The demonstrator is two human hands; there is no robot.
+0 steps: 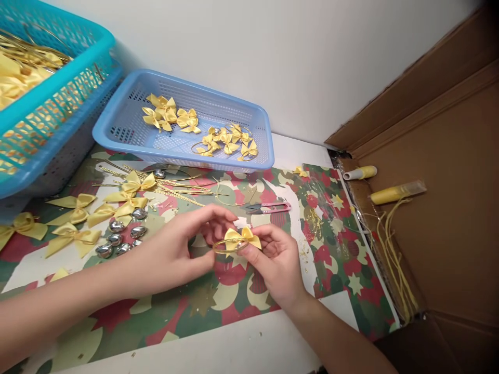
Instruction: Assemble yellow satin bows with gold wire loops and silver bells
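Teal basket [83,77], cropped by the left and top edges, its yellow contents [19,78] partly behind the near wall; leftmost yellow bow [24,226] and brown cardboard [448,249], cropped left and right respectively. Held yellow bow [246,233], partly covered by the right hand [278,262]; contact between left hand [177,249] and gold ring [224,252], indeterminable. Gold scraps [314,223] on patterned sheet [187,311], too small to identify.
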